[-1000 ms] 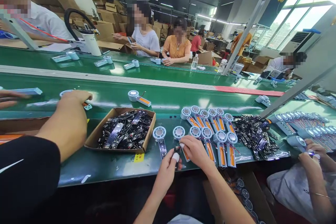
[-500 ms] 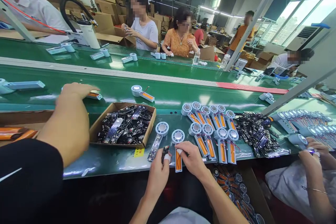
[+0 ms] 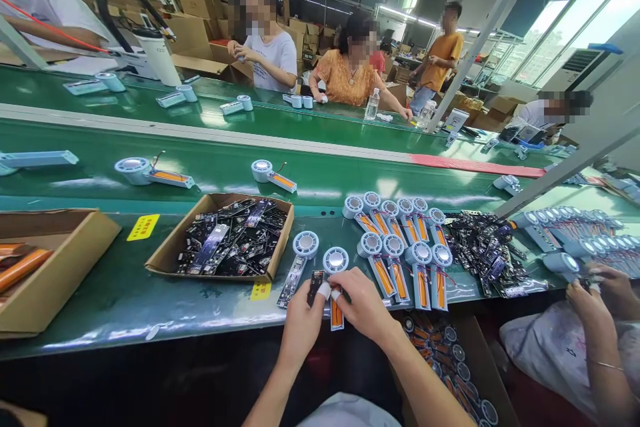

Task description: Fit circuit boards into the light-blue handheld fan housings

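Between the thumb and fingers of my left hand (image 3: 304, 320) is a small black circuit board (image 3: 316, 285), held upright. My right hand (image 3: 361, 303) pinches at the board's right side, over the handle of a light-blue handheld fan (image 3: 335, 259); whatever its fingertips grip is too small to make out. White covers wrap some fingertips. The fan lies on the bench with an orange battery (image 3: 337, 317) in its open handle, partly hidden by my hand. Just left lies another fan (image 3: 305, 244) with a circuit board (image 3: 292, 280) along its handle.
A cardboard tray (image 3: 273, 267) of circuit boards stands at left, beside a box (image 3: 75, 247) of orange batteries. Rows of fans (image 3: 421, 253) and a circuit-board pile (image 3: 487, 253) lie right. A co-worker's hands (image 3: 590, 297) work far right. The green conveyor (image 3: 215, 147) carries fans.
The co-worker's arm at left has withdrawn, uncovering a fan on the conveyor. My right hand has moved left towards the circuit board in my left hand.
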A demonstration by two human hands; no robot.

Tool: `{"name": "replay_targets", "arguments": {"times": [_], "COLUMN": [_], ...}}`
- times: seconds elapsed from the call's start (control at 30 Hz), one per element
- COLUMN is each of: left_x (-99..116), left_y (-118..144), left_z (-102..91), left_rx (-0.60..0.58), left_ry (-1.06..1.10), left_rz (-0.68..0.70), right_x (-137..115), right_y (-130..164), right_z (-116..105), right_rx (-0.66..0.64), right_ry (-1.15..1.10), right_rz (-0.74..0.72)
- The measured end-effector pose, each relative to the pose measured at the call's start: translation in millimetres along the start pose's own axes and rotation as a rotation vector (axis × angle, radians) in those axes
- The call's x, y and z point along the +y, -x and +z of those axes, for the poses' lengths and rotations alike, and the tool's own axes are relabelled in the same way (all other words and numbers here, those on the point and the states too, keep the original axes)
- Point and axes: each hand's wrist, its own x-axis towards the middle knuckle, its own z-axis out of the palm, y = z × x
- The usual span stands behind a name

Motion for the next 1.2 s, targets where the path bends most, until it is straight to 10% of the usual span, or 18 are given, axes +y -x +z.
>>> {"name": "replay_targets", "arguments": {"times": [0.57,1.2], "left_x": [-14.3,-22.3], "left_y": [6.8,9.6], "left_z": [-10.2,-16.6], "left_rx": [-0.123,-0.096], "left_ry": [-0.094,-0.695], "left_rz": [-0.086,0.38], "right_x": [9.3,-10.4], "right_y": [-5.1,-8.9], "right_z": [7.3,-1.8], "right_rx": [0.077,-0.085], "right_ry": [0.388,0.492], "right_rz": [-0.246,-0.059]}}
